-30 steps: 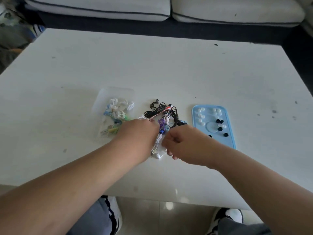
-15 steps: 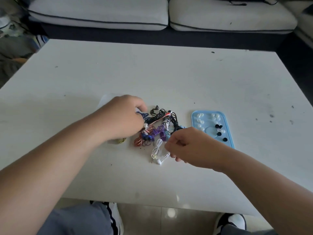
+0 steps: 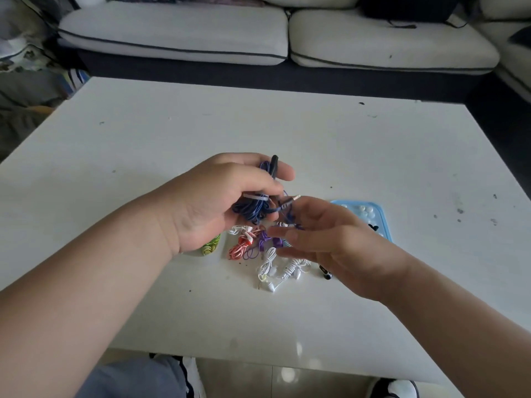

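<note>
Head view: my left hand curls round one glossy navy-blue coiled earphone cable bundle, cinched by one pale band, held in air left of light-blue rounded plastic tray. My right hand loose, fingers spread, just beside bundle's metal plug; contact unclear. Below hands, left of tray: one red-white coil, one purple coil, two white coils.

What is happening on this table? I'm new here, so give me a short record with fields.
Setting: white table in front of a pale sofa
Left hand: raised, fingers curled round a blue earphone bundle bound by a pale tie
Right hand: open, fingers spread beside the bundle's loose plug end
On the table: red-and-white earphones, purple earphones, white earphones
To the right: light blue tray with small white and black ear tips
</note>
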Available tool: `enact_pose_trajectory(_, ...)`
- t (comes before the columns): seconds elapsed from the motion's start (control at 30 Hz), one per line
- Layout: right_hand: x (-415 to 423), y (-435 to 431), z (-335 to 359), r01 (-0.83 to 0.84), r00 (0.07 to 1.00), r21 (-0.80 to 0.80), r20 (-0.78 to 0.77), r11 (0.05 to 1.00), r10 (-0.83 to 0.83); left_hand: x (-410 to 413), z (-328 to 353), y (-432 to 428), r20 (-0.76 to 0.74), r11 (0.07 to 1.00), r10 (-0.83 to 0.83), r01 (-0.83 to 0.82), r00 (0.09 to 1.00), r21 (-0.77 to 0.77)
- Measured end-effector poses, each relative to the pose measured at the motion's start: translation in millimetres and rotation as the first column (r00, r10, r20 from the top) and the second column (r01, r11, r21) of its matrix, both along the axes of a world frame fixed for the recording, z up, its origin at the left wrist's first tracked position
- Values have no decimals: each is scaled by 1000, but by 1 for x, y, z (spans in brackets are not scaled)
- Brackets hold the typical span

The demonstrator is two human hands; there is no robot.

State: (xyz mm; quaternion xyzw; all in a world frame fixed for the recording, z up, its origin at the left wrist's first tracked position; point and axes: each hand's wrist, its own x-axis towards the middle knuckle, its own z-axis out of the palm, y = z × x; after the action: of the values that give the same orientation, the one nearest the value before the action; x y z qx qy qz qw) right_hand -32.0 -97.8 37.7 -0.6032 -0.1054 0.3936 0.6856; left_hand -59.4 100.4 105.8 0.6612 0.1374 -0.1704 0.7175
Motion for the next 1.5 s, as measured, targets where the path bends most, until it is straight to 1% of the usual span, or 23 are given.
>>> enact_pose_trajectory(0.1,1,-5,1,87,994,49,-77,995,-84,2,0,-5,53,999,47,-47,997,-14)
enact_pose_trajectory(0.2,3,-11,4,108,987,96,-127,990,-95,5,1,-8,56,993,89,-84,994,-88)
enact_pose_trajectory(0.37,3,-19,9,90,987,202,-150,975,-60,5,2,-18,29,967,14,-6,999,-255)
enact_pose_trajectory(0.43,3,-22,11,116,986,232,-141,966,-84,6,1,-22,42,954,3,10,999,-299)
enact_pose_trajectory(0.47,3,-24,12,145,983,236,-143,961,-114,7,0,-23,58,955,2,15,998,-297)
enact_pose_trajectory(0.6,6,-31,14,237,962,229,-189,944,-195,9,-4,-23,99,978,-10,31,995,-208)
enact_pose_trajectory(0.73,8,-38,14,300,946,191,-182,935,-267,11,-10,-22,103,993,-85,92,991,-70)
enact_pose_trajectory(0.77,9,-39,14,305,945,179,-175,935,-274,12,-12,-22,100,994,-112,113,989,-10)
enact_pose_trajectory(0.8,9,-40,14,300,948,166,-162,939,-274,12,-14,-23,100,987,-143,135,985,81)
enact_pose_trajectory(0.87,8,-41,14,263,961,139,-125,955,-247,10,-18,-27,110,947,-203,166,973,276)
enact_pose_trajectory(0.93,7,-41,15,231,971,122,-93,965,-220,8,-20,-32,130,922,-210,152,969,357)
enact_pose_trajectory(1.03,6,-40,18,228,973,93,-62,969,-223,7,-22,-38,241,899,-213,93,947,427)
enact_pose_trajectory(1.13,6,-39,19,244,969,53,-49,968,-241,6,-23,-39,325,870,-265,80,908,487)
enact_pose_trajectory(1.2,6,-39,18,259,965,19,-42,966,-258,5,-23,-40,341,854,-278,68,898,517)
enact_pose_trajectory(1.27,6,-39,18,281,959,-4,-40,960,-281,6,-25,-40,345,842,-256,34,903,538)
enact_pose_trajectory(1.4,8,-39,18,321,945,11,-72,947,-319,8,-31,-38,322,808,-274,36,906,588)
enact_pose_trajectory(1.43,9,-39,18,319,945,25,-81,948,-316,7,-30,-39,318,813,-281,49,906,580)
enact_pose_trajectory(1.5,9,-39,17,307,949,55,-97,950,-301,6,-30,-42,314,859,-257,67,914,508)
